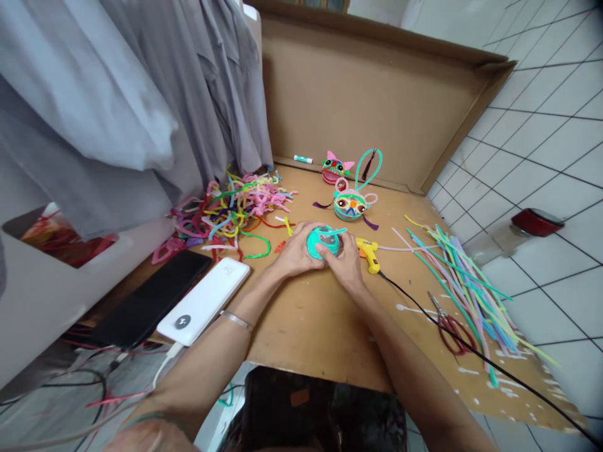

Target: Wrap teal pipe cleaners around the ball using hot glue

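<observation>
Between my two hands, over the middle of the table, is a small round turquoise piece (pixel 322 246) that looks wound from pipe cleaner, with a loose end sticking out at its top right. My left hand (pixel 300 249) curls around its left side. On the opposite side, my right hand (pixel 345 260) grips it with the thumb across the front. Just right of my right hand lies a yellow glue gun (pixel 371 253), its black cord trailing to the lower right. Behind my hands stands a round animal-face ornament (pixel 350 204) with a turquoise loop; a pink-eared one (pixel 334 166) sits farther back.
Tangled colourful pipe cleaners (pixel 245 201) heap at the left, straight ones (pixel 464 282) at the right beside red-handled scissors (pixel 453 331). A white power bank (pixel 205 301) and black phone (pixel 153 298) lie front left. Cardboard (pixel 377 107) stands behind; a glue stick (pixel 303 159) lies near it.
</observation>
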Demonstrator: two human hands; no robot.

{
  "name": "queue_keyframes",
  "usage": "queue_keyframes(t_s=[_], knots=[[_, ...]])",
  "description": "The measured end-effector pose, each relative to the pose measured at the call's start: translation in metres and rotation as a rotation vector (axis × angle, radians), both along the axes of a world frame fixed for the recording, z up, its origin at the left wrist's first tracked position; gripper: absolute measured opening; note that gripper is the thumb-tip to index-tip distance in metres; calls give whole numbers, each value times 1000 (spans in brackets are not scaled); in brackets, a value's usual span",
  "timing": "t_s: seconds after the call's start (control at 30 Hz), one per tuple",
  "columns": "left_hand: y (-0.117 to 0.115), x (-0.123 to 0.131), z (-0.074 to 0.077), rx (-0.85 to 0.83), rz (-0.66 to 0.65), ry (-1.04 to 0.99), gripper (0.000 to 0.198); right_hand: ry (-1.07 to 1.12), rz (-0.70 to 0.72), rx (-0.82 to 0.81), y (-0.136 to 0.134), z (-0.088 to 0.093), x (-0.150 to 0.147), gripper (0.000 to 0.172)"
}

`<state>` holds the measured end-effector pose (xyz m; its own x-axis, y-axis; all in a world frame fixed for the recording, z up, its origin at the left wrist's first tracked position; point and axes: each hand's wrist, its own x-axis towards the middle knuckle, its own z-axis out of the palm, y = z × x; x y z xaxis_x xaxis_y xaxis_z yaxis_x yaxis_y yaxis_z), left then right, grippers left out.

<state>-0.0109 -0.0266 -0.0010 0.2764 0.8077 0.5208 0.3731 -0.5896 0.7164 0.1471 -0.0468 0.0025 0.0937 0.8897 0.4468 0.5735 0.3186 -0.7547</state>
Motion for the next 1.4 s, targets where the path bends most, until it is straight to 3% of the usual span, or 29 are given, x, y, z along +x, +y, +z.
queue_keyframes(t_s=[0.27,0.5,0.6,0.77,0.93,1.17,1.4], knots=[[-4,-1,8,-55,0,39,79,117,7,136,-12,15,1,35],[-8,1,11,-15,-49,57,77,282,93,105,-10,22,3,20],[-9,1,12,-15,-46,62,77,246,103,124,-14,24,2,14],[-10,1,13,-7,-29,82,77,128,60,156,-19,22,-1,22],[-13,3,16,4,-35,119,74,209,48,143,-13,20,-3,31],[-12,3,15,-5,-30,110,77,351,-33,74,-4,15,-1,28],[-12,3,16,-20,-32,100,77,338,-29,47,-3,13,0,25]])
